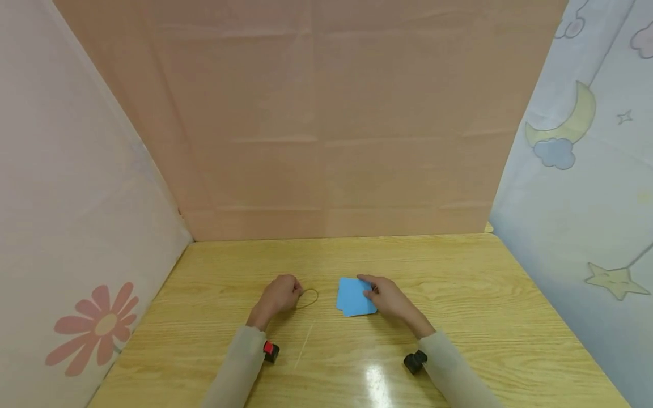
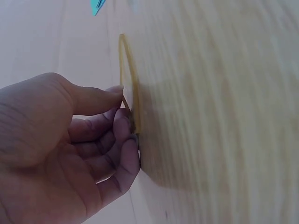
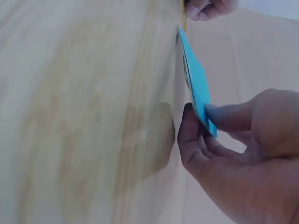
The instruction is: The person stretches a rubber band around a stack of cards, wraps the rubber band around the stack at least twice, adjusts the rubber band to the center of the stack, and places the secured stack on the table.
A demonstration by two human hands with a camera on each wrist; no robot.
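Between thumb and fingers my left hand pinches a thin yellowish rubber band. Its loop sticks out to the right, close over the wooden table. My right hand pinches blue cards at their right edge, thumb on top and fingers beneath. At least two cards show, slightly fanned, with rounded corners. In the right wrist view the cards stand edge-on, close over the tabletop. A short gap separates the band's loop from the cards.
The wood-grain table spreads under both hands. A tan panel stands along its back edge. Pale printed cloths hang at both sides, a flower on the left and a moon on the right.
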